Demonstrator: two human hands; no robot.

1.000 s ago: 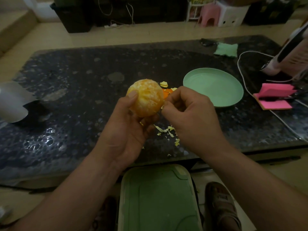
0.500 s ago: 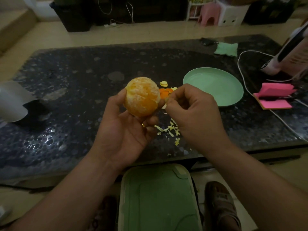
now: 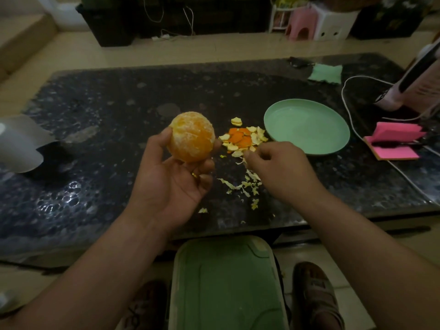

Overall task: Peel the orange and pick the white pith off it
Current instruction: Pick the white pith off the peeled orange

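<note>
left hand (image 3: 171,184): palm up, forearm coming in from lower left, raised over the table (image 3: 95,115). thumb on the left side of the orange (image 3: 191,136), fingers curled under and round its right side, so it grips the fruit. one ring shows on a finger.
orange: 1, fully peeled, pale pith patches on the segments, held above the table centre, just left of the peel pile (image 3: 242,139).
right hand (image 3: 281,172): knuckles up, low over the scraps, well apart from the orange. fingers curled in, tips bunched together. a pale pith strand (image 3: 241,161) sits right at the tips; can't tell if it's pinched or lying on the table.
counts: 1 peel pile, plus 1 stray peel piece (image 3: 236,121) just behind it. pith scraps (image 3: 247,184) scattered under the right hand, too small to count. 1 green plate (image 3: 307,126) just right of the pile. 1 pink note pad (image 3: 392,141), 1 green cloth (image 3: 325,73), 1 white cable (image 3: 347,110).
</note>
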